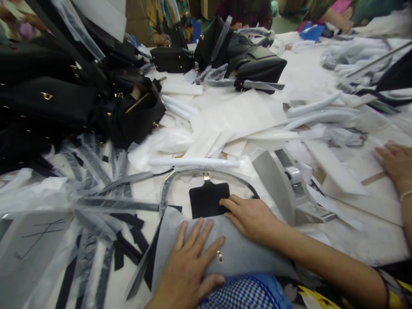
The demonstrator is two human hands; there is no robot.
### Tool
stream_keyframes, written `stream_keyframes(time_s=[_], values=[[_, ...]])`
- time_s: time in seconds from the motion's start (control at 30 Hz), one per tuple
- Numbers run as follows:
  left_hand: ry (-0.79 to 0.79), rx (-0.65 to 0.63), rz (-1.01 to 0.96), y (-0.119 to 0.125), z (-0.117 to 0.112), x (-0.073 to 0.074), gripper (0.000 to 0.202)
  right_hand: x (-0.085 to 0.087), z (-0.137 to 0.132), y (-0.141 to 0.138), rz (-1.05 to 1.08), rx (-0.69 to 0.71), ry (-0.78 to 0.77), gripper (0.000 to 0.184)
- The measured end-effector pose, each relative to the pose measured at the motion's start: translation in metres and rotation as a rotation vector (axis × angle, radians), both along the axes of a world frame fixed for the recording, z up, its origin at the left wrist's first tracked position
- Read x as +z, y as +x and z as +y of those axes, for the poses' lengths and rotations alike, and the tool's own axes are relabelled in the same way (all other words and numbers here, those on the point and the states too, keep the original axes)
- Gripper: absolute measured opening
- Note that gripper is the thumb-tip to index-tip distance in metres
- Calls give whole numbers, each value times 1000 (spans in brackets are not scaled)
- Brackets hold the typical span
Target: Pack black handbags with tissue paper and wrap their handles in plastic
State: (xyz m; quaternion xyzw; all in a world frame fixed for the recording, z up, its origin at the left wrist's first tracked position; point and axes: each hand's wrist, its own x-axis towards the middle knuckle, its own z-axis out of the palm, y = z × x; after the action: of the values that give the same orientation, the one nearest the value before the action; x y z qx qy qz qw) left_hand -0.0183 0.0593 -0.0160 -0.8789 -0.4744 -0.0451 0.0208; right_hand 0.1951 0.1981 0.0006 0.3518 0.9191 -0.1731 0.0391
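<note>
A grey cover sheet (244,249) lies over a black handbag in front of me, and a small gold clasp (219,256) shows through it. My left hand (193,262) is pressed flat on this sheet, fingers spread. At the sheet's upper edge stands out a black flap (206,201) with a gold metal fitting (206,176) at its top. The fingers of my right hand (251,214) close on the flap's right edge; the thumb is partly hidden. Behind the flap curves the bag's handle (166,191), wrapped in clear plastic.
Black handbags (48,103) are piled at the left. Plastic-wrapped straps (93,206) lie beside me. A grey tape dispenser (280,184) stands right of the bag, among white foam sheets (238,111). Another person's hand (397,165) rests at the right edge. More bags (257,64) stand farther back.
</note>
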Motion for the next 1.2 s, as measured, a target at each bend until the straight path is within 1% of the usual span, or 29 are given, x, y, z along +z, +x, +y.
stream_keyframes(time_s=[0.1, 0.17, 0.23, 0.3, 0.37, 0.47, 0.5, 0.57, 0.63, 0.67, 0.73, 0.8, 0.87, 0.93, 1.0, 1.07, 1.1, 1.2], values=[[-46, 37, -1, 2, -4, -3, 67, 2, 1, 3, 58, -16, -6, 27], [-73, 58, -19, 3, -5, -6, 64, 4, 6, 1, 134, -24, -3, 24], [-95, 68, -44, 5, -4, -7, 62, 7, 15, -6, 229, -54, 6, 23], [-118, 78, -69, 5, -3, -7, 59, 8, 29, -21, 316, -136, -12, 26], [-133, 89, -91, 6, -3, -6, 57, 8, 45, -38, 357, -218, -67, 30], [-147, 98, -115, 6, -2, -4, 56, 8, 60, -60, 364, -266, -174, 30], [-151, 98, -119, 6, -2, -4, 56, 9, 60, -62, 377, -273, -210, 29], [-153, 96, -128, 6, -2, -3, 56, 15, 51, -60, 423, -281, -266, 32], [-143, 95, -148, 7, -2, -3, 55, 22, 33, -48, 497, -240, -294, 33], [-133, 95, -165, 7, -2, -3, 55, 25, 21, -39, 547, -190, -292, 30], [-110, 96, -224, 7, -2, -4, 55, 27, -3, -20, 641, -35, -257, 24], [-85, 99, -299, 7, -3, -5, 56, 22, -24, -2, 679, 128, -196, 28], [-46, 97, -361, 6, -5, -6, 54, 12, -39, 10, 652, 224, -135, 40], [51, 91, -404, 6, -8, -7, 45, 1, -48, 18, 615, 264, -86, 49], [202, 90, -417, 6, -13, -9, 38, -9, -52, 20, 583, 285, -43, 52], [341, 88, -409, 7, -18, -10, 36, -16, -53, 19, 563, 303, -1, 48], [385, 74, -400, 7, -20, -11, 36, -18, -54, 18, 562, 312, 22, 45], [429, -48, -382, 6, -26, -12, 37, -23, -56, 16, 581, 331, 79, 39]])
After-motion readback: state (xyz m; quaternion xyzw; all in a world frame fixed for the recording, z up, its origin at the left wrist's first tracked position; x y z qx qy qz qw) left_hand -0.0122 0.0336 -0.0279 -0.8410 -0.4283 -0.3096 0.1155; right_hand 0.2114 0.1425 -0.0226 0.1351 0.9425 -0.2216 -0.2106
